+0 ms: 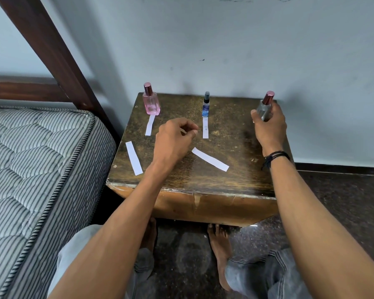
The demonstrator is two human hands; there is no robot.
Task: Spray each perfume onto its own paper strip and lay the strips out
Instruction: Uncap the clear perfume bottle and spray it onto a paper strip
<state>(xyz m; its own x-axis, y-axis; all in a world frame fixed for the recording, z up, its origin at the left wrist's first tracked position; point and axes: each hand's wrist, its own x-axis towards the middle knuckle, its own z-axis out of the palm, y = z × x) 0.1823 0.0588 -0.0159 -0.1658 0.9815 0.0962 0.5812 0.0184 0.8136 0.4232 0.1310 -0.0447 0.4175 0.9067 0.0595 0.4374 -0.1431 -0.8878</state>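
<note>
Worn, scuffed wooden table (235,147) — matt paper strips (209,159), glossy glass pink bottle (151,104).

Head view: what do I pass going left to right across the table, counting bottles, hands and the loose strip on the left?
Loose paper strip → pink bottle → left hand → blue bottle → grey bottle, held in the grip of the right hand.
</note>
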